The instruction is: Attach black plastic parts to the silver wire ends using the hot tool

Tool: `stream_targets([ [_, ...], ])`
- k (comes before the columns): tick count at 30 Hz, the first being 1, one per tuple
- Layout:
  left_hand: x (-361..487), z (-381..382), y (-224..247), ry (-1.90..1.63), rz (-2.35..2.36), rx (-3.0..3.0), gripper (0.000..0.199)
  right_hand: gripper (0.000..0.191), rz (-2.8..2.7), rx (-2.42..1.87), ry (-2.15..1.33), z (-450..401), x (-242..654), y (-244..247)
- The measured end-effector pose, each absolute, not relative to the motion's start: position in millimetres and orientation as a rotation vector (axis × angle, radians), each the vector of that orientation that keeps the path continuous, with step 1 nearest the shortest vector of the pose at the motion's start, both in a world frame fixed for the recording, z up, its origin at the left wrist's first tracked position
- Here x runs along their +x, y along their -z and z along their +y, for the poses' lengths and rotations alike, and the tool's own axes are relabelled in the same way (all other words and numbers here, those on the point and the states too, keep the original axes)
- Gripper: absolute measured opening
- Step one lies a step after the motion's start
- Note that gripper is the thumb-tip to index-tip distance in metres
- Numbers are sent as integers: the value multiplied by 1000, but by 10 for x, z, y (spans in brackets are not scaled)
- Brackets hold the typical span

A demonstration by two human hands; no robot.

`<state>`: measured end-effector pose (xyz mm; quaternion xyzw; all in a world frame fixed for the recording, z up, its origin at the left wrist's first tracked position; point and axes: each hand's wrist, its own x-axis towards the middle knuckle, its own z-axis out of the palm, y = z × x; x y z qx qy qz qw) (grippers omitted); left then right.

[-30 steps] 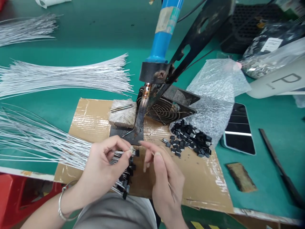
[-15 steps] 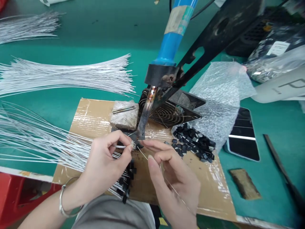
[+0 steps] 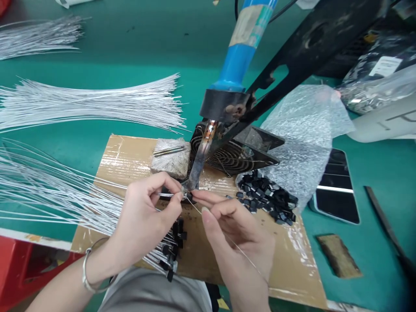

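Note:
A blue-handled soldering iron (image 3: 238, 60) is clamped pointing downward, with its dark tip (image 3: 196, 171) just above my fingers. My left hand (image 3: 146, 212) pinches the end of a thin silvery wire (image 3: 165, 195) close beneath that tip. The small part at the wire's end is mostly hidden by the fingertips. In my right hand (image 3: 240, 238) a thin strand of solder wire (image 3: 245, 256) runs across the palm and between thumb and fingers to the same spot. Wires with black ends (image 3: 172, 251) lie below my left hand.
Cardboard (image 3: 286, 268) covers the work area. A fan (image 3: 234, 156) stands behind the iron, beside loose black pieces (image 3: 269, 197) and bubble wrap (image 3: 292, 125). A pale block (image 3: 170, 162) carries metal rods. White wire bundles (image 3: 91, 104) lie left; a phone (image 3: 336, 186) lies right.
My left hand has risen slightly toward the iron's tip with the wire. The right hand stays close by with the solder strand. The iron and fan appear shifted slightly right.

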<state>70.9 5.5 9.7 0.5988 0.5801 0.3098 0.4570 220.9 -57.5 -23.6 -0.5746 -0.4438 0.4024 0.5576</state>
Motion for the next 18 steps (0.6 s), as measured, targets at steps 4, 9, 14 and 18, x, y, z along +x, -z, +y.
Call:
stream_targets([
  [4, 723, 94, -104, -757, 1434, 1464, 11, 21, -945, -1381, -985, -565, 2162, 205],
  [9, 731, 104, -147, -782, 1407, 1468, 11, 21, -844, -1410, -1004, -563, 2107, 143],
  [14, 734, 103, -166, -800, 1401, 1468, 11, 22, -829, -1412, -1014, -556, 2108, 113],
  [18, 729, 98, -160, -800, 1398, 1465, 11, 22, -832, -1411, -1007, -550, 2108, 103],
])
